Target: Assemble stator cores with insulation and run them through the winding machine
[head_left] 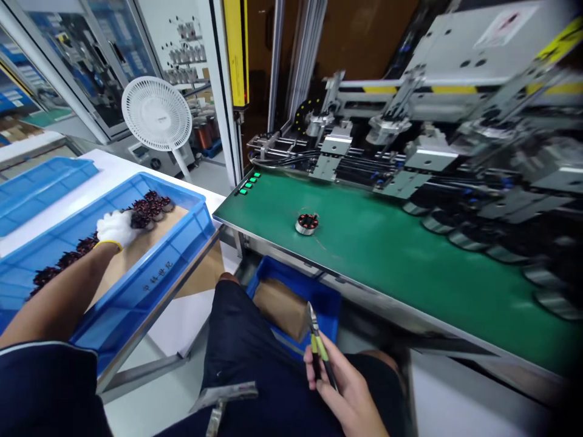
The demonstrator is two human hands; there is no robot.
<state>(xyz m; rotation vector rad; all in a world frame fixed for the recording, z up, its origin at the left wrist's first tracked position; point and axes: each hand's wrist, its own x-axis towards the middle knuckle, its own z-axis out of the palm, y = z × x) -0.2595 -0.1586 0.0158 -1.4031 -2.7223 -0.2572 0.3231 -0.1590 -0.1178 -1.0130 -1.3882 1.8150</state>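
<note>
My left hand (115,228), in a white glove, reaches into a blue tray (200,209) and has its fingers closed around a motor stator (140,220). Dark red-brown wound stators (157,203) stand in a row along the tray, whose base is covered with brown cardboard. My bare right hand (339,379) grips diagonal cutters (317,343) with yellow-green and black handles, jaws pointing up, above my lap. On the green work surface (373,243) sits a single stator (306,224) with red-orange windings and loose wire ends, apart from both hands.
A machine with metal clamps (334,142) runs along the back of the green surface. Several round metal parts (464,233) line its right side. Below its front edge is a blue bin (325,309) with cardboard. A white fan (157,114) stands behind the tray.
</note>
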